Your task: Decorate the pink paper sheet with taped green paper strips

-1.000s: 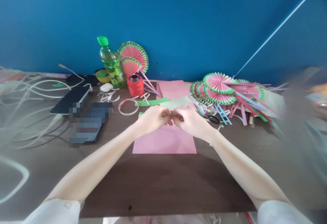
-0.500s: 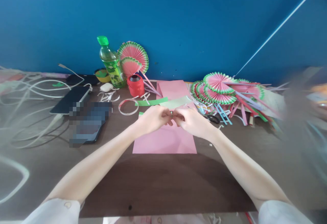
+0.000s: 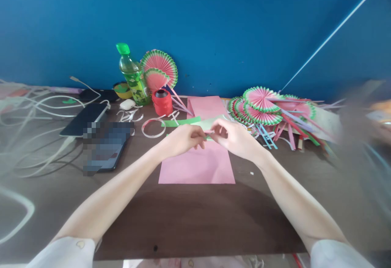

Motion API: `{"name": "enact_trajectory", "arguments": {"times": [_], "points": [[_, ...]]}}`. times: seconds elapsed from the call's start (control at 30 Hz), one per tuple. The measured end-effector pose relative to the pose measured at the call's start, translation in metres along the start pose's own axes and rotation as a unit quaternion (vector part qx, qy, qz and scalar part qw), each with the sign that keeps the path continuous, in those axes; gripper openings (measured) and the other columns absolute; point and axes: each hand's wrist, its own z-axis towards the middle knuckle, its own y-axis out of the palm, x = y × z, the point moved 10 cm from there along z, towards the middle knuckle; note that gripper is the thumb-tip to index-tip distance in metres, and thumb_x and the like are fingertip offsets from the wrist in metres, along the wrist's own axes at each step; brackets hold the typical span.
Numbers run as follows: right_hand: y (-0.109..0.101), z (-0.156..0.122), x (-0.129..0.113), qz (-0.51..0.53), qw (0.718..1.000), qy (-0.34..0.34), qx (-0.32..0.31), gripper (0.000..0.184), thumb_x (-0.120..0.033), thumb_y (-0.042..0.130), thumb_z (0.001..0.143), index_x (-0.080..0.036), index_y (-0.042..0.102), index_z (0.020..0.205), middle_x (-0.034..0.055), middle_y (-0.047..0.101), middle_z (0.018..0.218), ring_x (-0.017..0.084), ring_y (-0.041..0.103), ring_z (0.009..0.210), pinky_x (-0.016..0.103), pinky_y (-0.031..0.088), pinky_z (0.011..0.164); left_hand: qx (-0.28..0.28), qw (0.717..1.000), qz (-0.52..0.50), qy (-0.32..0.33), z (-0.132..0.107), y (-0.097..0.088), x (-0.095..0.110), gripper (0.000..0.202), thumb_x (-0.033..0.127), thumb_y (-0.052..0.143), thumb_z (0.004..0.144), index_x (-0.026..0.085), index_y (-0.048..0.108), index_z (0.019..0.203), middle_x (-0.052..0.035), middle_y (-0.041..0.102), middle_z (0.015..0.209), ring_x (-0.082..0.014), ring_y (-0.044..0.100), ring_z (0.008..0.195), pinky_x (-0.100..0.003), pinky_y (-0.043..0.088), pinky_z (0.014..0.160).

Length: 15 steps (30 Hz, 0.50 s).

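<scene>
My left hand and my right hand meet above a pink sheet of paper lying on the table. Between their fingertips is a narrow pink piece of paper, pinched from both sides. Whether it joins the sheet below is hidden by the fingers. A bit of green shows just under the fingertips. Behind my hands lie a green paper strip and a pale green strip, with a second pink sheet farther back.
Left of the paper are a tape roll, a red round container, a green-capped bottle, a phone, a power bank and white cables. Pleated paper fans and paper strips lie right. Another person's blurred hand is at far right.
My right hand has shifted slightly right and up, opening a small gap between the hands where the pink piece now shows. My left hand has barely moved.
</scene>
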Motion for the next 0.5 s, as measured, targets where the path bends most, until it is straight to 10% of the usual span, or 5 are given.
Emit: {"name": "enact_trajectory", "arguments": {"times": [0.13,0.5], "points": [[-0.006,0.000,-0.013,-0.029,0.995,-0.094,0.015,0.024,-0.022,0.059,0.074,-0.023,0.059,0.098,0.0052,0.056,0.109,0.021,0.048,0.100,0.035,0.037,0.084,-0.031,0.999,-0.018,0.012,0.002,-0.001,-0.003,0.016,0.020,0.046,0.075,0.014,0.059,0.083,-0.0037,0.068,0.079,-0.0109,0.060,0.063,-0.023,0.046,0.063],[-0.014,0.002,-0.004,0.004,0.998,-0.058,0.025,0.013,-0.014,0.051,0.078,-0.019,0.063,0.077,0.0017,0.063,0.074,0.015,0.055,0.073,0.025,0.038,0.065,-0.137,0.970,-0.192,-0.066,-0.001,-0.002,-0.026,0.027,0.035,0.052,0.077,0.014,0.063,0.090,-0.0064,0.066,0.077,-0.0111,0.057,0.064,-0.023,0.045,0.062]]}}
